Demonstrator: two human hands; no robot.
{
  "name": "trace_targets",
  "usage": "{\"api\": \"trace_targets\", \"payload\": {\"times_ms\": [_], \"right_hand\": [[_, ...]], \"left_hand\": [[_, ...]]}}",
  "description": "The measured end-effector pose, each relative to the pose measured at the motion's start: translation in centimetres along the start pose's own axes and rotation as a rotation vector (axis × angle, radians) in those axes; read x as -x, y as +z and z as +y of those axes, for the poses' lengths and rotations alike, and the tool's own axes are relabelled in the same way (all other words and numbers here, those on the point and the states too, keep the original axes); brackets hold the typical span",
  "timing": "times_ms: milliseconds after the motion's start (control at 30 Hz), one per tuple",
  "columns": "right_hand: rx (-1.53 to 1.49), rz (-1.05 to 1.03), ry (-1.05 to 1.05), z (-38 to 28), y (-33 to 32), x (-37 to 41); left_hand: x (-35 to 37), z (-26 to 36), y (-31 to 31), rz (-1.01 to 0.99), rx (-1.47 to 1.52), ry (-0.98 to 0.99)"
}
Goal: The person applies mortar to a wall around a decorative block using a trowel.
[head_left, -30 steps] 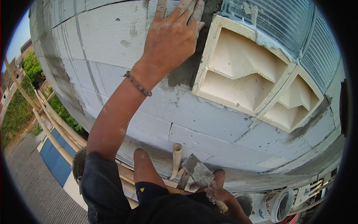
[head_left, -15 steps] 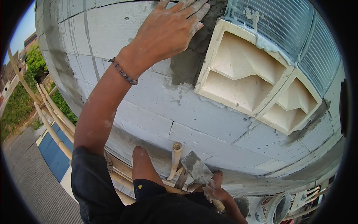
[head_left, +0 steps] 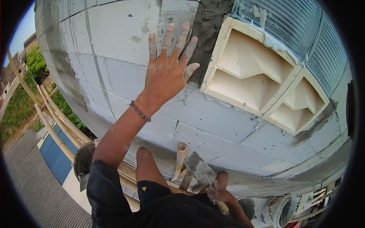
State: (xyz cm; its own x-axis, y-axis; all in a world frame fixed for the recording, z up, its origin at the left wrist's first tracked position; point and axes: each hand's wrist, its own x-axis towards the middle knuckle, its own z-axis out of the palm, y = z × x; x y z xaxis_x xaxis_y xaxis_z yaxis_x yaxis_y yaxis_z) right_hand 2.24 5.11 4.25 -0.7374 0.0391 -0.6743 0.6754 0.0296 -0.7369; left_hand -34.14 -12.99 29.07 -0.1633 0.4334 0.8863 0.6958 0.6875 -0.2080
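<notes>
My left hand lies palm-down with fingers spread on the pale block wall. Its fingertips rest over a narrow grey block piece set beside a strip of rough wet mortar. Low in the view, my right hand is closed around the handle of a trowel, whose flat metal blade is smeared with mortar and points up and left. To the right of my left hand, cream ventilation blocks sit in the wall below ribbed glass blocks.
Bamboo poles run along the left, above a corrugated roof. An upright bamboo end stands near my knees. A dark mortar-stained bucket is by my left elbow. More buckets stand at lower right.
My left hand has slid down the wall from the top edge, uncovering the narrow grey block piece. The dark bucket now shows beside my elbow. My right hand and trowel have barely moved.
</notes>
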Motion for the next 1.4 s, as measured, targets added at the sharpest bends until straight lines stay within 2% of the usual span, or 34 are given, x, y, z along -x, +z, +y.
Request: {"api": "trace_targets", "payload": {"times_ms": [67, 167, 300, 367, 500, 567, 700, 767, 867, 1000, 1067, 1267, 1400], "right_hand": [[0.002, -0.010, 0.028, 0.1, 0.1, -0.3], [0.045, -0.002, 0.044, -0.2, 0.2, -0.7], [0.000, -0.017, -0.026, -0.3, 0.5, -0.5], [0.022, -0.028, -0.073, -0.2, 0.3, -0.3], [-0.036, -0.015, -0.002, 0.5, 0.4, -0.1], [-0.034, 0.001, 0.028, 0.6, 0.6, -0.4], [-0.050, -0.014, 0.002, 1.1, -0.1, -1.1], [-0.103, -0.044, 0.021, 1.2, 0.2, -1.4], [0.012, 0.016, -0.008, 0.4, 0.7, -1.0], [-0.006, -0.019, -0.032, -0.4, 1.2, -0.5], [-0.019, -0.027, -0.022, -0.2, 1.8, -0.4], [0.029, -0.031, 0.001, 0.9, 1.6, -0.8], [0.080, -0.016, -0.001, 0.0, 1.7, -1.0]], "left_hand": [[-0.3, 0.8, 0.5, 0.028, -0.138, -0.067], [-0.5, 1.7, 1.2, 0.063, -0.176, -0.090], [-0.2, 1.9, 0.5, 0.007, -0.151, -0.116], [0.5, 1.5, 0.8, 0.140, 0.105, -0.117], [0.9, 1.4, 1.0, 0.117, 0.072, -0.163], [0.2, 2.0, 0.8, 0.194, -0.085, -0.108], [-1.0, 2.1, 1.4, 0.079, -0.219, -0.042], [-1.0, 1.9, 1.7, 0.198, -0.095, -0.089], [-0.7, 1.8, 0.4, 0.093, -0.054, -0.111], [0.7, 1.1, 1.0, 0.111, 0.011, -0.093], [0.9, 1.3, 1.5, 0.119, 0.208, -0.104], [-0.2, 2.3, 1.7, 0.106, 0.040, -0.136], [0.2, 2.0, 1.7, 0.166, 0.134, -0.142]]}}
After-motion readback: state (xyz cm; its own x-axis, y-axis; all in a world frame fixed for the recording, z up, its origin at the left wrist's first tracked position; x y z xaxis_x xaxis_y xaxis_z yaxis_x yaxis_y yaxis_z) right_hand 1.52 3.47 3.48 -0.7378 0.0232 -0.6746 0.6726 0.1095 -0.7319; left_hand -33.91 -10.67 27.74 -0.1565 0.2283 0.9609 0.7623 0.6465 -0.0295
